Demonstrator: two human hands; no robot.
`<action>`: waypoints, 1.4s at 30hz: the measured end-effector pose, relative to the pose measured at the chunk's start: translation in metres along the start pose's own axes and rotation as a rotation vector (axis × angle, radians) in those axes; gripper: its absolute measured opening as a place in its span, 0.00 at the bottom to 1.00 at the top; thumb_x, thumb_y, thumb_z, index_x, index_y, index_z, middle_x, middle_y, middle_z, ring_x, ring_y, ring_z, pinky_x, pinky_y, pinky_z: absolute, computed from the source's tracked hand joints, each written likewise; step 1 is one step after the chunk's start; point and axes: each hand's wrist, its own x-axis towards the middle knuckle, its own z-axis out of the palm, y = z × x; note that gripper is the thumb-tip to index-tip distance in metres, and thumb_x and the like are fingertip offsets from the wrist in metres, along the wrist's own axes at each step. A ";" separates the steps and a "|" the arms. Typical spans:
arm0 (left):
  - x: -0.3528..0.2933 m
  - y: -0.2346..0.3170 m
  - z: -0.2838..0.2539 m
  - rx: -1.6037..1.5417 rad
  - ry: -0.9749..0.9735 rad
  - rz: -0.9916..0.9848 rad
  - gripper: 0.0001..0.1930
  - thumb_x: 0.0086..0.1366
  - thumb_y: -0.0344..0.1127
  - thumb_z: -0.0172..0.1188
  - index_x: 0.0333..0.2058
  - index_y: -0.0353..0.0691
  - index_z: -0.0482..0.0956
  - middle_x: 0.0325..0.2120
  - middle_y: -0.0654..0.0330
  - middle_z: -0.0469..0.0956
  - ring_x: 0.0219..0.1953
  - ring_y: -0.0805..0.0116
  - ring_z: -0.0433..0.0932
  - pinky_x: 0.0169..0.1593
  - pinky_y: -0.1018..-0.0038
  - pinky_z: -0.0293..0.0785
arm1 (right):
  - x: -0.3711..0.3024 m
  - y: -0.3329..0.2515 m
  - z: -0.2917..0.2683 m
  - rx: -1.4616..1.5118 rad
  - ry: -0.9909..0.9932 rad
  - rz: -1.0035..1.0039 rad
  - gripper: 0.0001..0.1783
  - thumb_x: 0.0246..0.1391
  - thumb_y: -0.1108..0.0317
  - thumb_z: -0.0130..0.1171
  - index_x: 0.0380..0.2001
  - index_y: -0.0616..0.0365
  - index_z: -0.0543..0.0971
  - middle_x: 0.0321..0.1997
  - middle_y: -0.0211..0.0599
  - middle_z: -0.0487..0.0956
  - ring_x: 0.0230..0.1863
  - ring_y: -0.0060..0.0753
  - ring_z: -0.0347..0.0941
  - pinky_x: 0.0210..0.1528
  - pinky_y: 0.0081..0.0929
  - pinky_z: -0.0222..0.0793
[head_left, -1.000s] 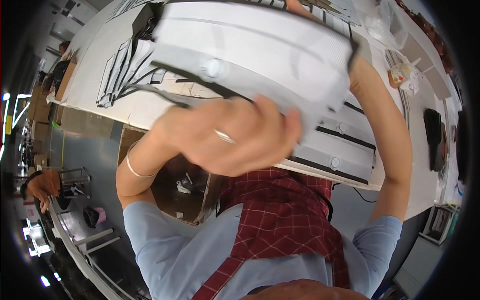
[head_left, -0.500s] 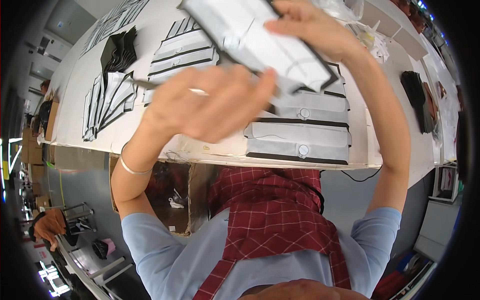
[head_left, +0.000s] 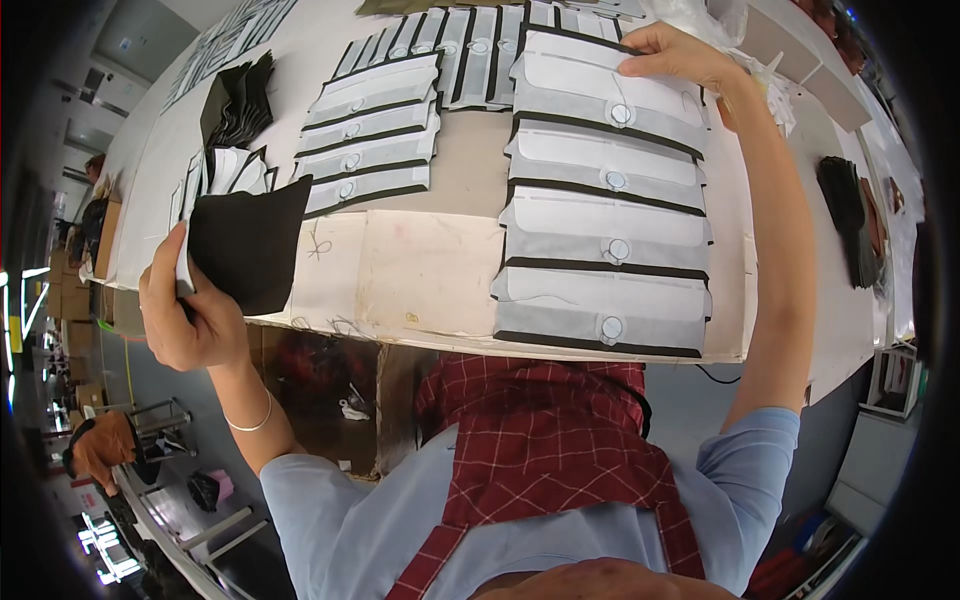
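Note:
My left hand (head_left: 195, 315) pinches a dark fabric panel (head_left: 248, 245) at its left edge, over the table's front left. A pale layer shows along that edge. At the far right, my right hand (head_left: 680, 60) grips the far edge of a white-and-grey panel (head_left: 580, 75) with black borders and a round pale disc. This panel lies at the top of a column of overlapping similar panels, among them the nearest panel (head_left: 560, 305) by the table edge. To the left of the column lies a shorter overlapping row of panels (head_left: 390, 110).
On the white table (head_left: 430, 260) stand a fanned dark stack (head_left: 240, 100) and a loose pale stack (head_left: 225, 170) at left. More panels (head_left: 450, 50) lie at the back. A dark bundle (head_left: 848, 215) is at right. Under the table is an open cardboard box (head_left: 385, 400).
The panel I held up in my right hand now lies at the column's far end. My left hand has moved left and down, and now holds a dark panel.

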 end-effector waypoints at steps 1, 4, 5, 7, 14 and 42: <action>-0.004 -0.002 -0.001 -0.020 0.004 -0.033 0.06 0.68 0.23 0.60 0.38 0.25 0.82 0.33 0.53 0.86 0.26 0.64 0.79 0.29 0.76 0.73 | 0.007 0.006 0.004 -0.031 0.006 -0.002 0.13 0.54 0.59 0.69 0.36 0.56 0.85 0.30 0.20 0.79 0.33 0.15 0.70 0.46 0.19 0.64; -0.006 -0.002 0.004 -0.122 0.034 -0.132 0.07 0.70 0.25 0.57 0.39 0.24 0.81 0.34 0.52 0.84 0.28 0.66 0.79 0.30 0.76 0.73 | 0.023 0.019 0.006 -0.078 -0.098 0.023 0.13 0.53 0.61 0.69 0.37 0.57 0.85 0.31 0.21 0.78 0.34 0.16 0.69 0.44 0.19 0.64; -0.009 -0.004 0.006 -0.139 0.074 -0.186 0.08 0.71 0.26 0.57 0.40 0.24 0.81 0.34 0.52 0.84 0.29 0.67 0.79 0.30 0.76 0.73 | 0.026 0.021 0.007 -0.085 -0.154 0.034 0.13 0.53 0.62 0.68 0.39 0.58 0.84 0.32 0.22 0.79 0.35 0.16 0.69 0.44 0.19 0.65; -0.016 -0.008 0.011 -0.174 0.156 -0.297 0.09 0.72 0.27 0.55 0.42 0.24 0.80 0.35 0.51 0.82 0.30 0.68 0.79 0.32 0.76 0.74 | 0.027 0.022 0.011 -0.072 -0.156 0.043 0.13 0.53 0.63 0.68 0.38 0.59 0.84 0.32 0.22 0.78 0.35 0.17 0.69 0.43 0.20 0.65; -0.004 -0.078 0.064 -1.921 -0.065 -0.588 0.06 0.68 0.38 0.55 0.35 0.45 0.72 0.38 0.56 0.71 0.42 0.64 0.66 0.53 0.68 0.62 | 0.024 0.020 0.016 -0.061 -0.136 -0.038 0.14 0.50 0.65 0.69 0.39 0.60 0.83 0.32 0.24 0.79 0.36 0.19 0.70 0.44 0.22 0.66; 0.017 0.060 0.183 -3.074 0.447 -1.636 0.04 0.65 0.32 0.43 0.31 0.39 0.62 0.28 0.61 0.66 0.35 0.66 0.62 0.48 0.72 0.63 | -0.032 0.016 0.062 0.147 0.287 -0.018 0.07 0.60 0.68 0.63 0.32 0.61 0.82 0.26 0.23 0.77 0.27 0.14 0.66 0.31 0.16 0.65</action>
